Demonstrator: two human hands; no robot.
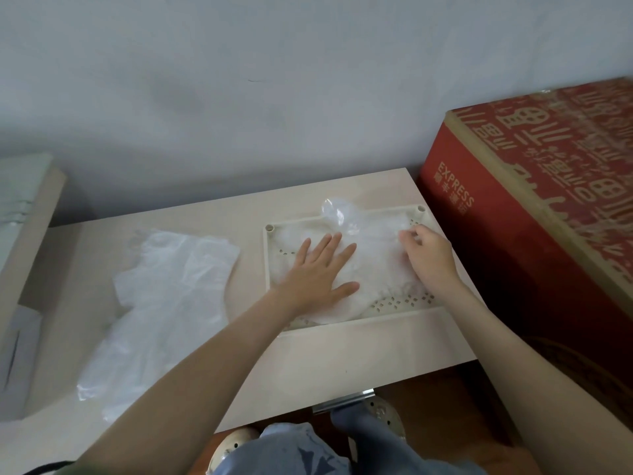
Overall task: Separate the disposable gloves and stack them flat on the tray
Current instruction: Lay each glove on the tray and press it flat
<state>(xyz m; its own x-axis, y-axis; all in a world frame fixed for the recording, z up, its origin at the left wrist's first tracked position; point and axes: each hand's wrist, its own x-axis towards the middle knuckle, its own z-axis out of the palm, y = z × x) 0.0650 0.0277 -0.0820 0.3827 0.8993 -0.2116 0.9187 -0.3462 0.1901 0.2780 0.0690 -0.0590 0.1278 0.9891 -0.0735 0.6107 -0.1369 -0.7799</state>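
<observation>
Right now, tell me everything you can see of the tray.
The tray is cream plastic, rectangular, with a raised rim, a perforated floor and round posts at its far corners. It lies flat on the table beside the red box. Gloves cover its middle; the left hand presses them flat, the right hand pinches them.

1. Up top, a pale grey-white wall (274, 80), plain, with one small dark mark, under soft, even light.
2. A light wood-grain counter (342, 354) runs right up against that wall.
3. Over on the right, a big red cardboard box (513, 234) printed "EXPRESS" stands just beside the counter and rises above it.
4. Down low there's reddish-brown floor (428, 406), and a metal rail (344, 402) peeks out under the counter's near edge.
5. Far left, a beige panel (41, 234), too blurred to name.
</observation>
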